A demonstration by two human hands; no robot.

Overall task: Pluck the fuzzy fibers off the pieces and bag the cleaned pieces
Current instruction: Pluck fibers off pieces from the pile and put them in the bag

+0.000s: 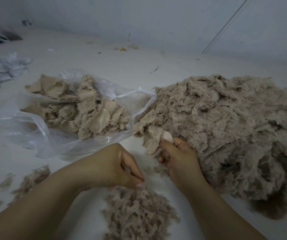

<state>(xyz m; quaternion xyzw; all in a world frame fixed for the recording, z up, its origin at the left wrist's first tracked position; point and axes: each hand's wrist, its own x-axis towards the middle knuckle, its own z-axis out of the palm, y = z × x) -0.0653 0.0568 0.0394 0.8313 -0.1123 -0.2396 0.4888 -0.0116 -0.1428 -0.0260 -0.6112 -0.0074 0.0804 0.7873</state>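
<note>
Plucked fibers (137,210) lie heaped at bottom centre, the left hand (122,168) pinching a tuft above them. Right hand (179,158) grips one piece (155,139) at centre. One clear bag (56,122) at left holds cleaned pieces (80,108); one big fuzzy pile (229,129) fills the right.

Two bare hands work here, a left hand (120,168) and a right hand (179,158). One clear plastic bag (35,129) lies open. Fuzzy beige fabric sits in two large heaps: one big untrimmed pile (234,129) and one near pile of plucked fibers (137,213).
</note>
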